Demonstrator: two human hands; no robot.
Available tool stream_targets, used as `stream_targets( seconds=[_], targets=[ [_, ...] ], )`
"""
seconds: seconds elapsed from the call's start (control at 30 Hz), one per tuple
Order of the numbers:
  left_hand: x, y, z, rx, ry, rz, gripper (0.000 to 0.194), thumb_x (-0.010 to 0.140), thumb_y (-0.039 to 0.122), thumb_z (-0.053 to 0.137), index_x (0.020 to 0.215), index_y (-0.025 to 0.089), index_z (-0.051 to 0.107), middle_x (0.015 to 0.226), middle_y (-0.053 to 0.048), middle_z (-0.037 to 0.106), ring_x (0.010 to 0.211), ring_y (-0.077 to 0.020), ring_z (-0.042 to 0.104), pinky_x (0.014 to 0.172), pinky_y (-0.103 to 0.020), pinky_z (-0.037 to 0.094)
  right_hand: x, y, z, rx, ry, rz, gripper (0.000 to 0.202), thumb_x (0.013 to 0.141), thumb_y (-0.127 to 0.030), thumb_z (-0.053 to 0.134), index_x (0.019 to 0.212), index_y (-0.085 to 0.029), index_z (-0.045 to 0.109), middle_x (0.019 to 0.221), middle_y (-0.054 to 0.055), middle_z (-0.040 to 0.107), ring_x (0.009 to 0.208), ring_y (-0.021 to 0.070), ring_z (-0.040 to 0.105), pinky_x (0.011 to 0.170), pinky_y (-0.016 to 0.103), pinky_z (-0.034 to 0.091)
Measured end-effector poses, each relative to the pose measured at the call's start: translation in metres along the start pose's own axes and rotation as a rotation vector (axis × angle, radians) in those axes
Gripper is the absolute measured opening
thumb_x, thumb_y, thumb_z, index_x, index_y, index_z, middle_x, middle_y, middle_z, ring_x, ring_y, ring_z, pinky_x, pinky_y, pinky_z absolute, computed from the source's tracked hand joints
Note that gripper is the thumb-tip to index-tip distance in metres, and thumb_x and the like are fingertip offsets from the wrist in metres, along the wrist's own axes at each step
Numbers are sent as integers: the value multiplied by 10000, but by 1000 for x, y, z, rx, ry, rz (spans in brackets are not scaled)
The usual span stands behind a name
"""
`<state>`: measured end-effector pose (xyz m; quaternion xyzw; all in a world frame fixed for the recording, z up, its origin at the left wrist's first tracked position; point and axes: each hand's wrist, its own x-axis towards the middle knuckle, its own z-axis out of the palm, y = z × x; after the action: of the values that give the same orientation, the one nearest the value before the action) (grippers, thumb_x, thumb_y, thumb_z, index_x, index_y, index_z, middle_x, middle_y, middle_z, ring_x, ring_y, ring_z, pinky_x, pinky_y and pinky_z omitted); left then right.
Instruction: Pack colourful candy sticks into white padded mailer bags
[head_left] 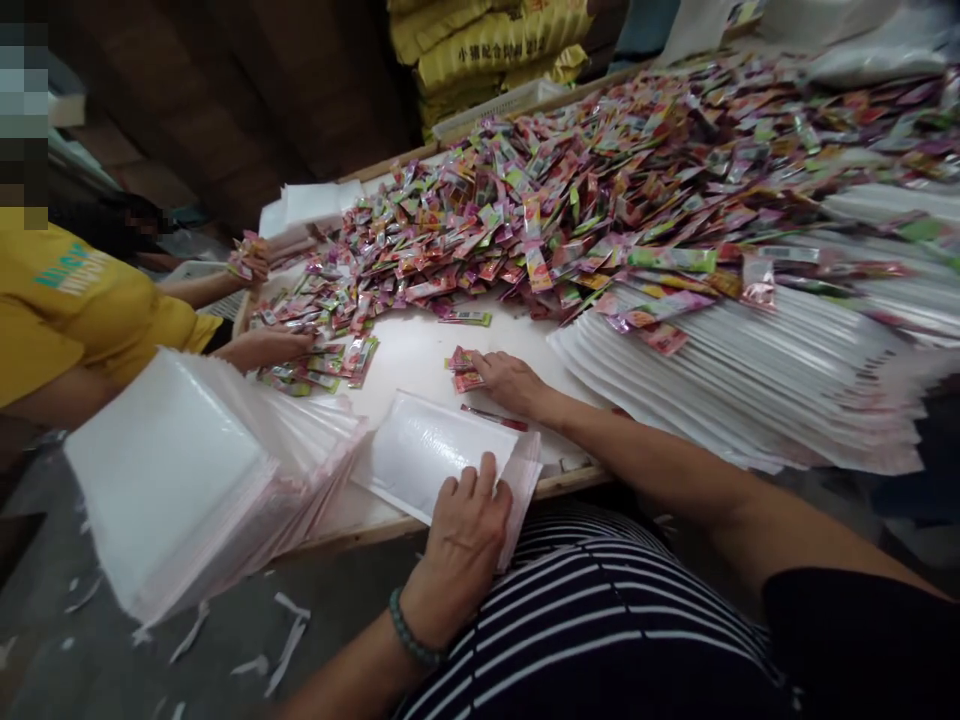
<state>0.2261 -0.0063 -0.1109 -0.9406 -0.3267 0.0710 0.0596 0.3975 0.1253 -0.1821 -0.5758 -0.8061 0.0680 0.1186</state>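
A white padded mailer lies on the table in front of me, its pink-edged mouth toward my body. My left hand, with a beaded bracelet at the wrist, grips the mailer near that mouth; its thumb is hidden. Farther forward on the white tabletop, my right hand has its fingers closed on a few small pink sachets. Between the mailer and my right hand lies a thin red sachet. A large heap of colourful sachets covers the far part of the table.
Stacked padded mailers overhang the table's left edge, and more mailers are fanned out at right. Across the left corner, a co-worker in a yellow shirt handles sachets. Behind the heap stand a white crate and yellow sacks.
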Motion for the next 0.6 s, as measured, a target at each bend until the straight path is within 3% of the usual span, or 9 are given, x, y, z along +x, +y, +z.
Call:
stream_targets(
  seconds=[0.13,0.3,0.37,0.43,0.53,0.6],
  targets=[
    [-15,-5,1,75,-36,-158,507,823,36,525,1286,238,578,1304,-160,570,784,-190,645,685,-334,547,-13,0,-2,-27,-37,13,573,983,-436,401,1463,-125,362,1271,206,586,1102,319,553,866,389,415],
    [-47,-29,-4,158,37,-254,463,833,-25,431,1125,216,698,1299,-139,624,820,-194,698,669,-279,551,-23,7,-8,73,-16,102,534,972,-190,345,1504,-177,308,1268,150,597,1094,250,568,918,341,407],
    [-58,-36,-6,199,77,-329,446,870,17,415,1143,223,700,1351,-137,600,741,-194,698,622,-294,547,-26,7,-12,124,-46,163,572,939,-185,393,1504,-211,311,1259,132,603,1111,256,560,926,357,415],
    [-65,-38,-6,216,86,-346,453,895,53,411,1216,239,670,1414,-145,547,657,-183,686,573,-304,534,-31,3,-14,136,-112,176,596,923,-342,473,1490,-221,338,1328,152,561,1168,312,520,941,425,415],
    [-69,-38,-3,191,83,-292,465,883,22,403,1180,236,689,1452,-145,503,675,-180,700,566,-289,522,-40,-10,-13,97,-167,130,846,832,-653,525,1513,-207,296,1512,204,363,1278,412,401,976,545,372],
    [-69,-40,-1,178,110,-265,452,869,-8,389,1075,211,726,1435,-136,523,739,-186,717,611,-284,531,-46,-17,-10,60,-155,82,850,844,-659,509,1527,-215,266,1546,215,298,1279,416,392,969,547,371]
  ],
)
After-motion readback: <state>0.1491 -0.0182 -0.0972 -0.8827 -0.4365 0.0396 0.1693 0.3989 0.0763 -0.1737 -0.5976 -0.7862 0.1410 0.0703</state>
